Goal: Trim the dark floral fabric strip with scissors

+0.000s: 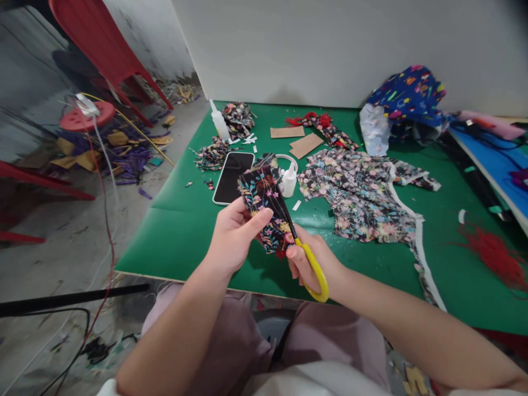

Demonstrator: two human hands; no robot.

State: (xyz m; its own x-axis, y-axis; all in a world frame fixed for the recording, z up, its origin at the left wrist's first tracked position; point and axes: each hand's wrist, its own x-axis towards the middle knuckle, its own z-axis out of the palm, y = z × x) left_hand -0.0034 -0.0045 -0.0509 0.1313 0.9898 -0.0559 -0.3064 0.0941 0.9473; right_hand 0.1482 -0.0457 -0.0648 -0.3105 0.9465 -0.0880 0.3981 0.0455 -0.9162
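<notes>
My left hand grips a folded piece of black floral cloth, thumb on top, above the front part of the green table. Scissors with yellow handles and dark blades are in my right hand, the blades lying along the cloth's right edge. How far the blades are apart is hard to tell. Just behind the cloth are a tablet-like device with a dark screen and a small white bottle. A larger floral cloth piece with white edging lies to the right.
Floral scraps, a white nozzle bottle and brown cards lie toward the back. Blue patterned fabric is heaped back right, red threads at the right. A red stool and cables stand left of the table.
</notes>
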